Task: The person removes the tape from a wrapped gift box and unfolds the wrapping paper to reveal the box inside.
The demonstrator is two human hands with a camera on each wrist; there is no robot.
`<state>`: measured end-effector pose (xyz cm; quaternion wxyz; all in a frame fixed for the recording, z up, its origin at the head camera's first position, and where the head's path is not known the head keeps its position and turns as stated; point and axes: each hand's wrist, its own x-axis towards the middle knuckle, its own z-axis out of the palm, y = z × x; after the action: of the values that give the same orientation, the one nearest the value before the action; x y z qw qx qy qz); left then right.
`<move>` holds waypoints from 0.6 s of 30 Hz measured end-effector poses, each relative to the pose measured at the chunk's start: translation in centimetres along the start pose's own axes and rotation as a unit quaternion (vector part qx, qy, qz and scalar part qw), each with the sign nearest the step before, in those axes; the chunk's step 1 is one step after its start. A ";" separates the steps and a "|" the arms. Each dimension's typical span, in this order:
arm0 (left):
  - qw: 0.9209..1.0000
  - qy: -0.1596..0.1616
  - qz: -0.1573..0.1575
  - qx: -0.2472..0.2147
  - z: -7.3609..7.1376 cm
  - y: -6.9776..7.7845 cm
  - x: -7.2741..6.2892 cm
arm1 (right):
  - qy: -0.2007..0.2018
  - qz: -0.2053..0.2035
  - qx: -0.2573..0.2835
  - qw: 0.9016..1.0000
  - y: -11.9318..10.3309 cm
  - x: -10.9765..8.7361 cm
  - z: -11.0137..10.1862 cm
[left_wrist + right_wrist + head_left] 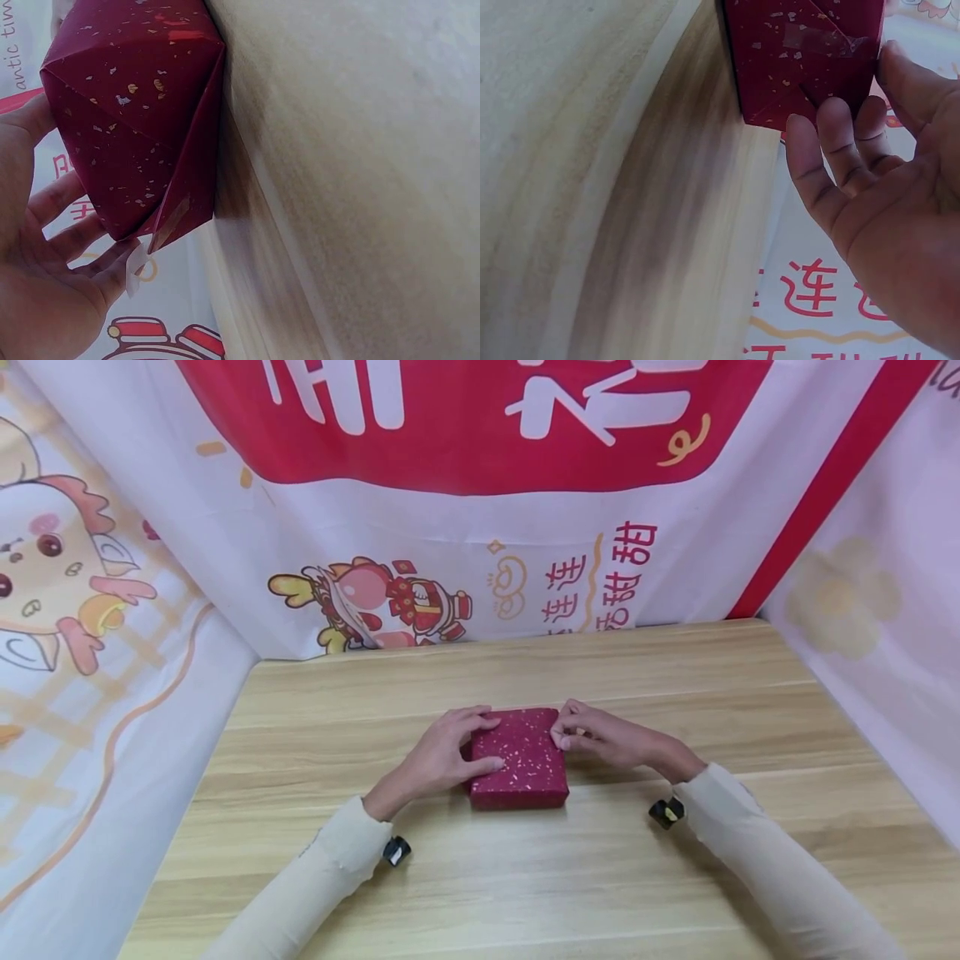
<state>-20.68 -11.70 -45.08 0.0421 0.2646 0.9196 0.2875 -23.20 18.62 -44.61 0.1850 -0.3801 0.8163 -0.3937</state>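
**Both hands [517,727] meet at a red box [519,756]**

The left hand [450,747] lies spread at the box's left side, thumb well apart from the fingers, its thumb and forefinger resting on the lid-like top. The right hand [603,735] is curled in, gripping the box's right edge with thumb and fingertips.

At the box's left end, a folded flap [174,217] stands partly away, and a whitish scrap [135,266] touches the left fingertips. A clear tape strip [817,40] crosses the folds on its right end. Pale flecks dot the box, which sits flat on the wood-grain surface [525,885]. Nearer the person than the box are two light sleeves [315,877]; beyond it hangs a printed cloth [450,518].
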 end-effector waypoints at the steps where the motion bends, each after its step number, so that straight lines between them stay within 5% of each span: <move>1: 1.000 0.000 0.000 0.000 0.0 0.0 0.0 | -0.001 0.000 0.008 1.000 0.0 -0.1 0.0; 9: 1.000 -0.002 0.000 -0.002 0.0 0.2 0.0 | -0.013 0.006 0.047 0.999 0.8 -0.5 -0.1; 18: 1.000 -0.002 0.000 -0.002 -0.1 0.1 -0.1 | 0.027 0.032 0.099 0.994 1.3 -1.0 -0.1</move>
<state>-20.59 -11.75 -44.97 0.0441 0.2653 0.9187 0.2893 -23.17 19.98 -45.59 0.2114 -0.3231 0.7897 -0.4767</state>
